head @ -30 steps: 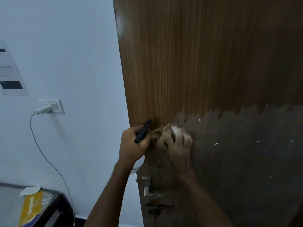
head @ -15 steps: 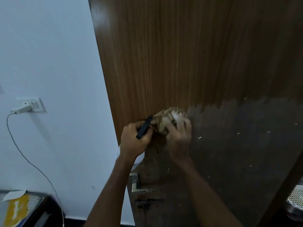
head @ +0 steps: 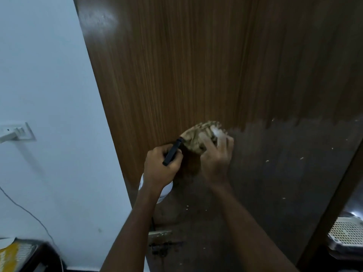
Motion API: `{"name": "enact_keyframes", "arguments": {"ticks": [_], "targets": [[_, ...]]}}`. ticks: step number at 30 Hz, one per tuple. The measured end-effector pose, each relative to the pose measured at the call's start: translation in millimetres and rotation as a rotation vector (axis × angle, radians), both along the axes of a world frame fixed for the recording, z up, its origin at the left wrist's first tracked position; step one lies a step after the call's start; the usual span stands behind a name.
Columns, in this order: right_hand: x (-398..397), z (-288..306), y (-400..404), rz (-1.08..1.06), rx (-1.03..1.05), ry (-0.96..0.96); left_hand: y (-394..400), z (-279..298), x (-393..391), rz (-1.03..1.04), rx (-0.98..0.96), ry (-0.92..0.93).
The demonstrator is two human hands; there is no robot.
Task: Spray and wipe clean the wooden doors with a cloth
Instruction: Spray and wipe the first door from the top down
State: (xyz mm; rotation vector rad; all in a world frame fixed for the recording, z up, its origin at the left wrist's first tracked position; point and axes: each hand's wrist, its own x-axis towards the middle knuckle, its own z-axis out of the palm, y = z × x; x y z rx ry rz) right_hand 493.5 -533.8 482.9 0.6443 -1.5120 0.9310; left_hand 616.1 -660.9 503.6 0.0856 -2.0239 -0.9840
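A tall wooden door (head: 196,65) fills the view; its upper part is warm brown, its lower part dull dark grey with pale specks. My right hand (head: 217,160) presses a crumpled beige cloth (head: 198,137) against the door where the brown and grey areas meet. My left hand (head: 160,167) grips a spray bottle (head: 166,190) near the door's left edge. The bottle's black trigger head (head: 172,152) sticks up beside the cloth, and only a bit of its white body shows under my wrist.
A white wall (head: 49,95) stands to the left with a socket and plugged-in charger (head: 15,132) whose cable hangs down. A metal door handle and latch (head: 160,237) sit below my arms. A yellow packet (head: 9,254) lies lower left, a white perforated tray (head: 347,232) lower right.
My right hand has carried the cloth up the door from the grey area to the brown boundary. My left hand stayed close beside it with the bottle. The view shifted sideways.
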Motion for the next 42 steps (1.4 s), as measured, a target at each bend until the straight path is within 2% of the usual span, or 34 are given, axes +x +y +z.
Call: {"name": "enact_keyframes", "arguments": {"ticks": [2,3,7,10,13,16,18,21,23,26,30,32,35,37,39,42], "targets": [[-10.3,22.8,-0.8,-0.006,-0.053,-0.011,8.5,4.8,-6.1,0.007,-0.013,0.02],[-8.5,16.2,1.3,0.004,0.0,-0.021,12.9,6.0,-8.4,0.018,-0.018,0.021],[6.2,-83.6,22.1,0.057,0.354,-0.068,27.4,7.7,-12.2,0.018,-0.011,0.018],[-17.2,-94.2,38.0,0.03,0.422,0.074,37.2,8.1,-14.9,0.021,0.012,0.003],[-29.8,-32.3,43.1,0.021,0.275,0.173,46.5,9.2,-21.9,0.054,0.007,-0.03],[-40.5,16.7,43.1,-0.016,0.057,0.126,55.4,10.1,-30.4,0.066,-0.016,-0.04],[-41.0,3.1,42.6,-0.013,0.075,0.108,64.2,9.7,-35.9,0.075,-0.018,-0.044],[-35.4,-71.7,57.4,0.052,0.265,0.117,74.1,7.3,-41.4,0.07,-0.02,-0.044],[-35.3,-101.1,74.9,0.082,0.357,0.115,78.7,5.6,-44.3,0.063,-0.023,-0.042],[-42.1,-69.5,83.9,0.064,0.287,0.078,85.1,4.9,-49.8,0.081,-0.03,-0.061],[-57.3,17.3,77.8,0.023,-0.03,0.03,94.7,8.7,-61.5,0.079,-0.037,-0.068],[-60.2,6.3,76.3,0.027,-0.004,0.036,99.7,10.7,-67.9,0.086,-0.034,-0.058],[-58.2,-69.1,93.2,0.072,0.2,0.049,107.6,14.1,-74.6,0.054,-0.032,-0.069],[-63.2,-97.3,110.2,0.083,0.283,0.059,110.5,16.2,-76.7,0.021,0.004,-0.063],[-72.8,-78.0,118.0,0.064,0.255,0.08,113.6,19.4,-78.2,-0.004,0.027,-0.06],[-88.8,-2.6,116.7,0.007,0.035,0.075,120.7,22.8,-83.4,0.019,0.001,-0.077]]}}
